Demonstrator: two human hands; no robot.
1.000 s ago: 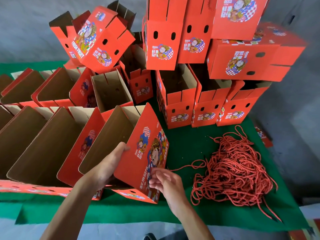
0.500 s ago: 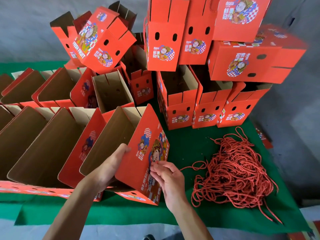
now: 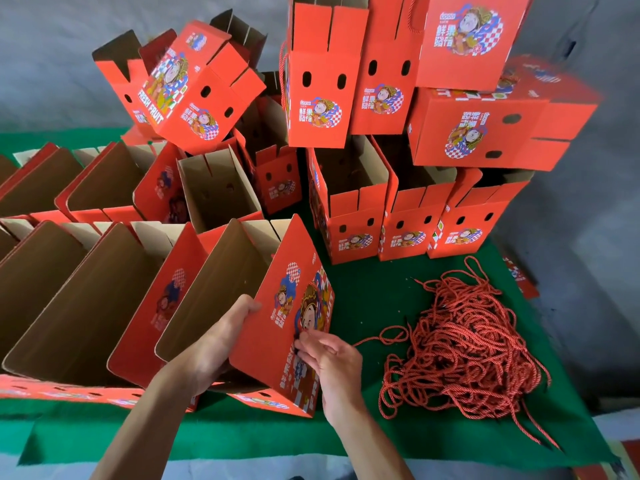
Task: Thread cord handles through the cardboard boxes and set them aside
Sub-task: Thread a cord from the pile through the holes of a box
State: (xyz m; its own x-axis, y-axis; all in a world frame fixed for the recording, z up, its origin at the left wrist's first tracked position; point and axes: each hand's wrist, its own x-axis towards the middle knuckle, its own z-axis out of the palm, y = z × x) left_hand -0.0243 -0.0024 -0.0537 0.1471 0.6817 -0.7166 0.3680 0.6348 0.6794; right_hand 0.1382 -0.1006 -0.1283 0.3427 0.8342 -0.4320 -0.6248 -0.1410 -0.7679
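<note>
1. The box (image 3: 277, 327) is sitting at the lower centre of the frame on the green mat (image 3: 363, 296), tilted, its open top facing up and left so the brown inside is showing. Its red outer panel is facing right, carrying a cartoon figure, checker patches and white lettering.
2. The left hand (image 3: 214, 344) is gripping the near edge of that panel, fingers curled inside the box and thumb lying on the red face.
3. The right hand (image 3: 329, 358) is pressing against the printed panel low down, fingertips (image 3: 304, 341) pinched together on something small and dark at the panel; whether this is a cord end I cannot tell.
4. A single cord (image 3: 377, 337) is running from just beside the right hand rightwards into the cord pile (image 3: 464, 351), a loose red tangle lying on the mat at the lower right of the frame.
5. To the left of the box, more open boxes (image 3: 86, 289) are standing in rows, touching one another, brown insides up.
6. Across the top of the frame, stacked boxes (image 3: 381, 150) are piling up, some upright, some tipped, each showing two oval holes in its side. One at the top right has a cord handle (image 3: 412, 15) hanging at its edge.
7. Grey floor (image 3: 588, 237) is showing beyond the mat on the right.
</note>
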